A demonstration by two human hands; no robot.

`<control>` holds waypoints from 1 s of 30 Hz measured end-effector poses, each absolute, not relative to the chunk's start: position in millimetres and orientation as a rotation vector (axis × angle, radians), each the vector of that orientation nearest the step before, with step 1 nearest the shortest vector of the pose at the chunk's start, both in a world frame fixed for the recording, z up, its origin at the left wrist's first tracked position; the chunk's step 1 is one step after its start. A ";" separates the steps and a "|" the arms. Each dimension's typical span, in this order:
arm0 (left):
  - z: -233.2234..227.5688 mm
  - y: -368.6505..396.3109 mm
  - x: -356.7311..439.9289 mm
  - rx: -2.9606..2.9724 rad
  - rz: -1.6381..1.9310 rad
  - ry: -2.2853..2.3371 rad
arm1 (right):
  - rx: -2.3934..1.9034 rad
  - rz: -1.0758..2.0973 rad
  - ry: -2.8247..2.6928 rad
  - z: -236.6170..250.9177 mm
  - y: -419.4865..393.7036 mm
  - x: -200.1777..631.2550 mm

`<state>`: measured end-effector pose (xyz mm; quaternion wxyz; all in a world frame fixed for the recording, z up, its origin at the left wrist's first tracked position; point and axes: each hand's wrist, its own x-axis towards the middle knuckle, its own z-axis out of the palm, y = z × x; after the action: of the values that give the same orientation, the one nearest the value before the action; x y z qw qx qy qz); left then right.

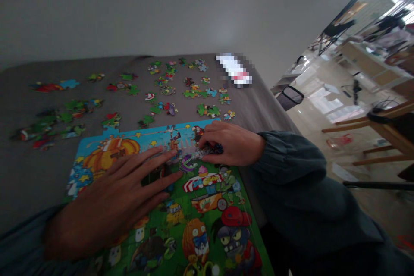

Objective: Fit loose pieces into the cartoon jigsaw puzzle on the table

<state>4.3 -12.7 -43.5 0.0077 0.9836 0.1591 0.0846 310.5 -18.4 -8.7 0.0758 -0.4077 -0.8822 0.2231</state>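
Note:
A colourful cartoon jigsaw puzzle (207, 220) lies partly assembled on a grey table (39, 177). My left hand (113, 200) rests flat on the puzzle, fingers spread and pointing right. My right hand (228, 143) is curled near the puzzle's upper part, its fingertips pinching a dark puzzle piece (211, 150) pressed against the picture. Both arms wear dark sleeves.
Several loose puzzle pieces (190, 90) are scattered over the far half of the table, with more loose pieces (51, 125) at the left. A blurred white packet (234, 69) lies at the far right corner. To the right are a wooden chair (381, 133) and floor clutter.

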 end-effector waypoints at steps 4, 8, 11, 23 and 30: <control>-45.9 -11.5 2.4 3.096 0.222 0.517 | -1.220 0.651 -2.645 -8.7 -18.5 310.5; -46.9 -12.0 1.8 3.098 0.221 0.517 | -1.207 0.656 -2.638 -7.9 -18.8 310.8; -48.0 -11.9 0.7 3.082 0.252 0.531 | -1.195 0.636 -2.599 -5.1 -18.1 312.9; -50.2 -9.8 -1.1 3.056 0.369 0.634 | -1.286 0.495 -2.462 0.3 -1.9 339.5; -49.9 -13.1 2.6 2.949 0.425 0.701 | -1.361 0.715 -2.611 1.0 -9.9 338.5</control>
<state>2.6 -13.1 -49.9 0.0402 0.9627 0.2288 0.1388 338.5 -9.9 1.0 0.0557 -0.4484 -0.8604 0.2355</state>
